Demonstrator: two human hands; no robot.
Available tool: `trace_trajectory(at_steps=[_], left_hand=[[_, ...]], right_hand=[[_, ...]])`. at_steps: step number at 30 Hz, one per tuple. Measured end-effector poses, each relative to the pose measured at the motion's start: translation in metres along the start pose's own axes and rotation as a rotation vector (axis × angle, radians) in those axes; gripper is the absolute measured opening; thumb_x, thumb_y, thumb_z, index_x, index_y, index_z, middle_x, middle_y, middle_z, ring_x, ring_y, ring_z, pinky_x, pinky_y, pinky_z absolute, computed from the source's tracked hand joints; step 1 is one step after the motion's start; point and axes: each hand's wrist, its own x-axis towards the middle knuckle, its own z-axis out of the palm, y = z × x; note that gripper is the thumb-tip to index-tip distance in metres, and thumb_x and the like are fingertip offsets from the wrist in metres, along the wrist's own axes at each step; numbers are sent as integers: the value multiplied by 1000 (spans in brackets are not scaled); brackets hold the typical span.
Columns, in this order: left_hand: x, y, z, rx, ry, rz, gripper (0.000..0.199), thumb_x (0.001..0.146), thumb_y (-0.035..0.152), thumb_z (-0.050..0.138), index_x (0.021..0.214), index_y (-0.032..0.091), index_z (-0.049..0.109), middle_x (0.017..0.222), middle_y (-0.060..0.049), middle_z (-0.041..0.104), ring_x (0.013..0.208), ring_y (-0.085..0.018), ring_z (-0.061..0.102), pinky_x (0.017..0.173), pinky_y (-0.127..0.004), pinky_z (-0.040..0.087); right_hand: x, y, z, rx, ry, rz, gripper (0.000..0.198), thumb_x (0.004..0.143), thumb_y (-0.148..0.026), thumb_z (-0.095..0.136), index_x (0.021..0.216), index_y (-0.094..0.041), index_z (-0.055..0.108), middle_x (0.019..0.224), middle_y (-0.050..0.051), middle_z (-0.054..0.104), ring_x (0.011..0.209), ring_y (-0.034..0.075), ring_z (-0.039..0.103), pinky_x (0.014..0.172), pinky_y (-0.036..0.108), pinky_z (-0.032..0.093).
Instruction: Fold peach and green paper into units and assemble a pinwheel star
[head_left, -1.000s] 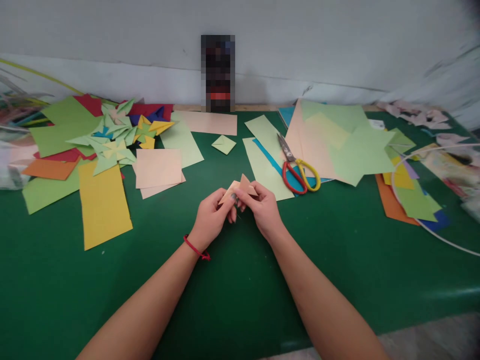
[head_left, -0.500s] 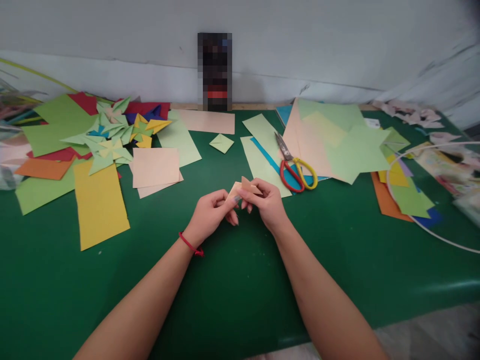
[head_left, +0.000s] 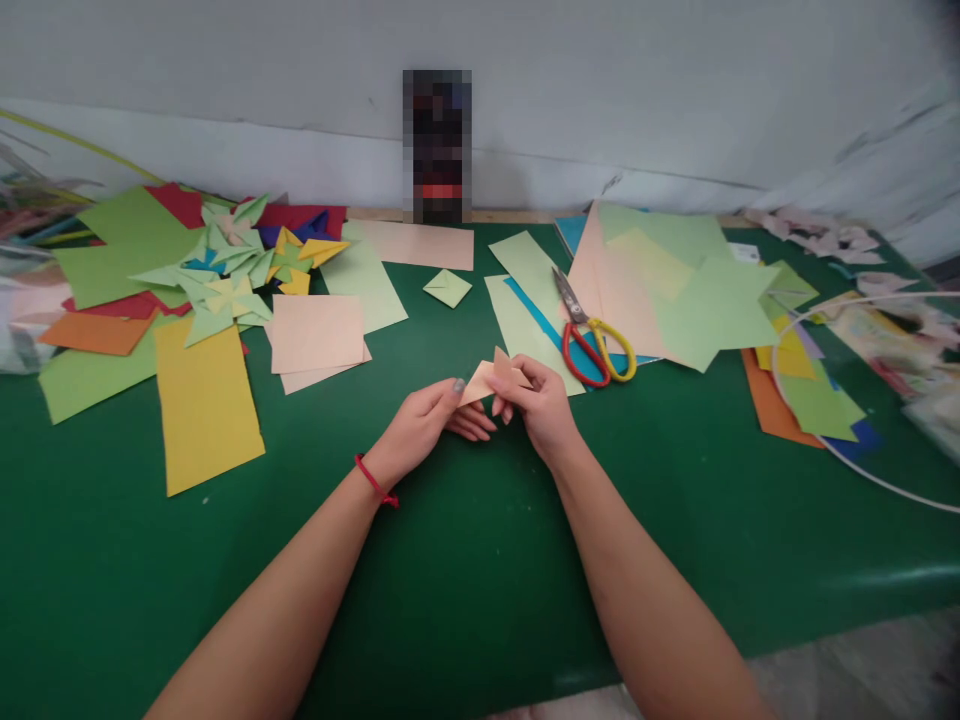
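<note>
A small piece of folded peach paper point(head_left: 480, 382) is held a little above the table, with one pointed flap standing up. My right hand point(head_left: 544, 405) pinches its right side between thumb and fingers. At the paper's left corner is my left hand point(head_left: 427, 420), its thumb along the edge and its fingers stretched underneath; the paper lies between them. A red cord bracelet point(head_left: 375, 480) circles the left wrist. Just beyond the hands lies a folded light green paper square point(head_left: 448, 288). Scissors with red and yellow handles point(head_left: 589, 340) rest to the right, on paper sheets.
Folded paper stars point(head_left: 232, 265) lie among coloured sheets at the left, near a yellow sheet point(head_left: 206, 410) and peach rectangles point(head_left: 316, 335). Light green sheets point(head_left: 720, 300) spread at the right beside a white hoop point(head_left: 780, 385). A blurred dark upright object point(head_left: 437, 140) leans against the wall.
My left thumb has moved left from the paper's face to its corner, and the left fingers have straightened. The right hand keeps its pinch. The view has shifted slightly.
</note>
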Motion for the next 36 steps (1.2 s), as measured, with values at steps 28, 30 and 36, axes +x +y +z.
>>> trace_trajectory(at_steps=[28, 30, 36], left_hand=[[-2, 4, -1, 168, -10, 46, 21, 81, 34, 53, 84, 14, 59, 76, -4, 66, 68, -15, 64, 66, -29, 53], [-2, 4, -1, 166, 11, 38, 20, 80, 33, 55, 82, 14, 59, 73, -3, 66, 67, -15, 64, 66, -28, 53], [-2, 4, -5, 170, 34, 61, 16, 82, 28, 51, 75, 15, 55, 66, 1, 62, 63, -11, 61, 64, -25, 49]], right_hand=[[-5, -3, 5, -146, -83, -50, 30, 81, -37, 55, 59, -18, 47, 40, -6, 50, 32, 5, 42, 35, 19, 30], [-5, -3, 6, -124, -107, -24, 31, 82, -38, 53, 59, -19, 45, 39, -7, 50, 31, 6, 41, 34, 18, 30], [-5, -3, 10, -87, -169, 18, 26, 77, -42, 58, 68, -20, 46, 46, -7, 54, 32, 6, 43, 29, 17, 29]])
